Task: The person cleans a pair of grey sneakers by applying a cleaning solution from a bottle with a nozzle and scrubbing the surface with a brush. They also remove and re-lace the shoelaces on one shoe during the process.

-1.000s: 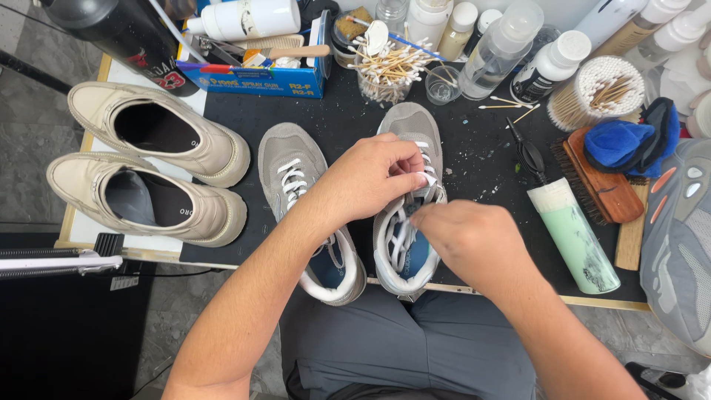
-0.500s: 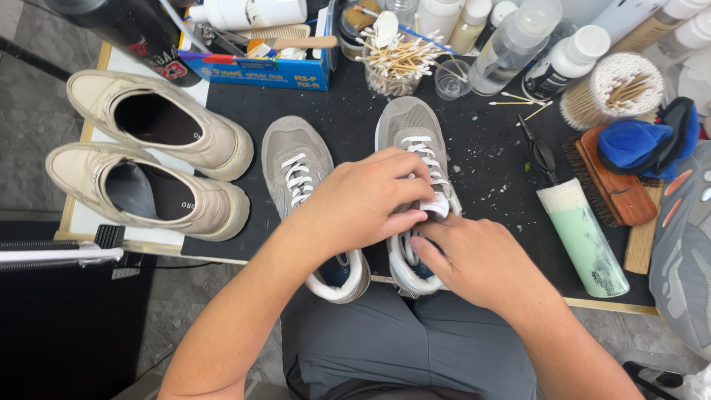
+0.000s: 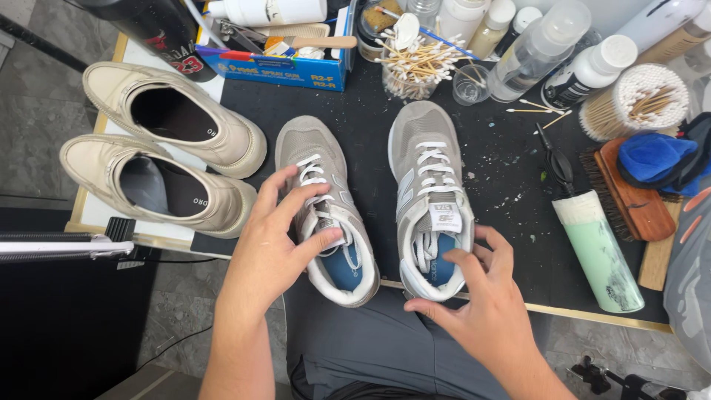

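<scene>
**Two hands, one on each grey sneaker**

Two bare hands rest on a pair of grey sneakers at the near edge of a black work mat (image 3: 511, 170). The left hand (image 3: 278, 248) lies spread over the left sneaker (image 3: 326, 215), its fingers fanned across the white laces and the tongue and its thumb hooked at the collar near the blue insole; it presses on the shoe rather than closing round it. The right hand (image 3: 478, 307) sits at the heel of the right sneaker (image 3: 426, 178), loosely open, with its fingertips curled into the collar opening and its thumb under the heel's edge. Both sneakers point away from the person, toes toward the back of the mat, side by side and a little apart, with their heels overhanging the mat's front edge above the person's grey-trousered lap.

Left of the left hand, two beige loafers (image 3: 170, 148) lie on their own board, openings up. Behind the sneakers stand a jar of cotton swabs (image 3: 418, 70), a blue box (image 3: 285, 67) of tools and several bottles. Right of the right hand lie a pale green tube (image 3: 600, 255), a wooden brush (image 3: 629, 200) and a blue cloth (image 3: 652, 159).
</scene>
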